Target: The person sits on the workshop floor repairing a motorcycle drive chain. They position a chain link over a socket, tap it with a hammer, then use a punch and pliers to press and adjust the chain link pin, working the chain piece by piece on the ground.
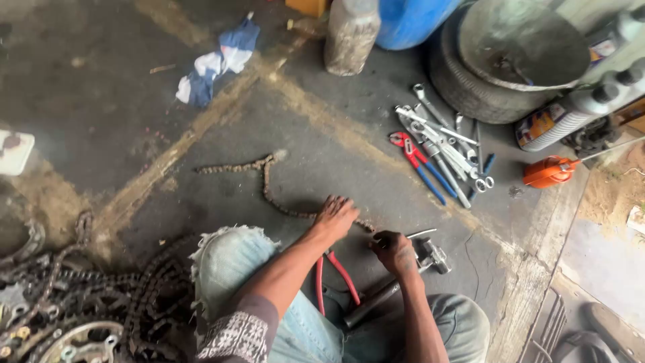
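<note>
A rusty drive chain (265, 178) lies stretched across the dark concrete floor. My left hand (334, 216) presses down on the chain's near end, fingers spread. My right hand (394, 252) grips a small metal chain tool (430, 254) at that same end of the chain. Red-handled pliers (336, 272) lie on the floor between my forearms, beside a metal tube (373, 304). My knee in torn light jeans (232, 259) is just left of my left arm.
A pile of wrenches and blue-and-red pliers (437, 151) lies at the right. An orange oil can (549, 172), a tyre with a metal basin (510, 60), a blue drum (410, 20) and a rag (218, 60) stand farther off. Old chains and a sprocket (80, 309) fill the lower left.
</note>
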